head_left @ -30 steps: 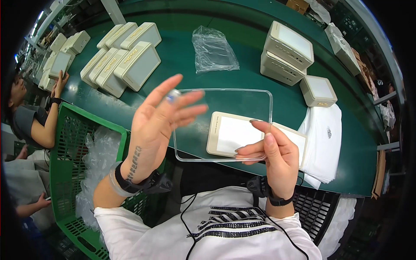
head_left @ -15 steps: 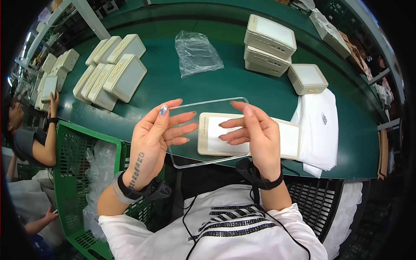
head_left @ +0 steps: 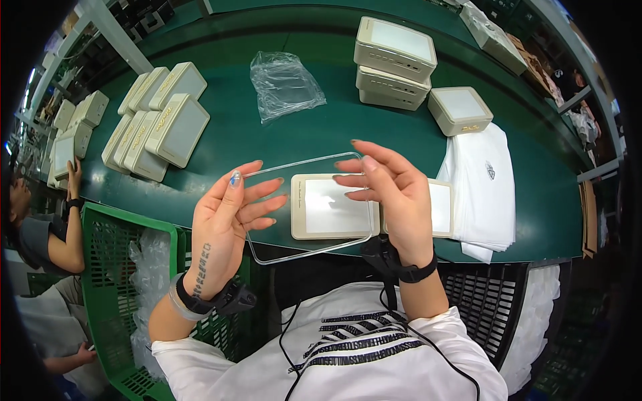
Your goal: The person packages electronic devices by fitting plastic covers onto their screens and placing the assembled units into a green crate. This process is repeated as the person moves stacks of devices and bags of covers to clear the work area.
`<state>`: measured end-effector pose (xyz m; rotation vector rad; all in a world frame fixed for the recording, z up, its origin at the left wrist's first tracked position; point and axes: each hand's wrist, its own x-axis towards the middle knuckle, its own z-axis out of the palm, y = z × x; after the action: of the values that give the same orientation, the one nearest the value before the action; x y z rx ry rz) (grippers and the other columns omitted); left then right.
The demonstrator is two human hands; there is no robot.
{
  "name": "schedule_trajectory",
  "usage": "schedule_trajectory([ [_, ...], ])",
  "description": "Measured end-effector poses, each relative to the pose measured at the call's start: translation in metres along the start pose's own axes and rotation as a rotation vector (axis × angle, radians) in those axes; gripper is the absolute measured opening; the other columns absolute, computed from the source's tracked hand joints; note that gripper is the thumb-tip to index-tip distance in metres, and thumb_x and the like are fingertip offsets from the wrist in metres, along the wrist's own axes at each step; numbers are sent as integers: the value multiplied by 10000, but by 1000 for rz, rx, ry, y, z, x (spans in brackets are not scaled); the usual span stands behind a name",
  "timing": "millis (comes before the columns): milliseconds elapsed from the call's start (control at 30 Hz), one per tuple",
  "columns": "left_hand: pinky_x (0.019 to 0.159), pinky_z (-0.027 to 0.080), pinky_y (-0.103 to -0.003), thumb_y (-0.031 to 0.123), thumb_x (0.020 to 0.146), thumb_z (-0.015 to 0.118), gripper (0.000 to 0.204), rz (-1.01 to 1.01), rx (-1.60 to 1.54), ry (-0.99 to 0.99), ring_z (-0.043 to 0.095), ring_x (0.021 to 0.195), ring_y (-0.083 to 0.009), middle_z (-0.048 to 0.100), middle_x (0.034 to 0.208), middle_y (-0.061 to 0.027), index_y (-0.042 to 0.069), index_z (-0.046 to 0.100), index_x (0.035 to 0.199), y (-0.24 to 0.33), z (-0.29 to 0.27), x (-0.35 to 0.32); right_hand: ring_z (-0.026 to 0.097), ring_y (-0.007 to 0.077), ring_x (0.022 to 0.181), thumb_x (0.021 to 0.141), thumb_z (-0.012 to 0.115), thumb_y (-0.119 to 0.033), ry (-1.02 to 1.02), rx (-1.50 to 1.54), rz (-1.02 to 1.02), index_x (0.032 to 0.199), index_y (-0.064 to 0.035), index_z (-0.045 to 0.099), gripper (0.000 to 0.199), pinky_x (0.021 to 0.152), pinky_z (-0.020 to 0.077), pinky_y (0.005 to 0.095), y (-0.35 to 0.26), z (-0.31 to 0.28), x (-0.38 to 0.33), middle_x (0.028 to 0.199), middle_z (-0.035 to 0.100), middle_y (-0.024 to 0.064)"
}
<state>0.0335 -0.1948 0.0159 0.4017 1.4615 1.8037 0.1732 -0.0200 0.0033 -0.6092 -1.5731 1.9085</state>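
A clear rectangular frame (head_left: 301,164), tilted, is held up between my hands above the front of the table. My left hand (head_left: 231,214) pinches its upper left corner between thumb and index finger, the other fingers stretched out. At the upper right corner, my right hand (head_left: 394,197) has the thumb against the rim, its index finger lifted. Below the frame lies a flat beige box-like unit (head_left: 328,207) with a white face. A second such unit (head_left: 441,208) lies to its right, partly hidden by my right hand.
Beige units (head_left: 177,130) stand grouped at left; more are stacked (head_left: 394,50) at the back right. A single unit (head_left: 461,110) sits by white cloth bags (head_left: 478,194). Crumpled clear plastic (head_left: 287,87) lies mid-table. A green crate (head_left: 100,267) stands left, near a co-worker.
My right hand's index finger has lifted off the rim and its fingers have shifted at the corner. The view has moved slightly, so the table things sit further left.
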Motion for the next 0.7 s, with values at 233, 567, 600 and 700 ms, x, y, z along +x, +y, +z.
schedule_trajectory([
  [233,685,541,-241,296,1018,402,391,19,52,-2,684,939,-215,650,1113,-173,18,494,1278,-1,3,-3,693,225,877,970,508,-179,-66,-3,52,1177,30,592,306,721,557,262,5,-1,2,993,681,170],
  [567,673,556,-241,296,1016,402,396,-4,56,6,682,939,-208,651,1113,-160,19,475,1290,-3,2,0,688,228,895,982,493,-169,-33,-22,27,1189,42,585,309,768,557,281,8,2,3,1003,677,181],
  [600,673,556,-241,293,1017,401,395,-5,53,8,682,940,-208,650,1114,-161,18,474,1291,-3,2,0,688,228,895,982,493,-169,-37,-22,27,1189,42,585,309,768,557,281,7,2,3,1003,677,181],
  [700,673,556,-241,287,1017,399,393,-7,46,12,682,941,-209,649,1116,-164,16,472,1293,-3,2,0,678,231,933,957,530,-121,-30,115,95,1232,48,549,323,793,551,284,4,4,3,1036,668,185],
])
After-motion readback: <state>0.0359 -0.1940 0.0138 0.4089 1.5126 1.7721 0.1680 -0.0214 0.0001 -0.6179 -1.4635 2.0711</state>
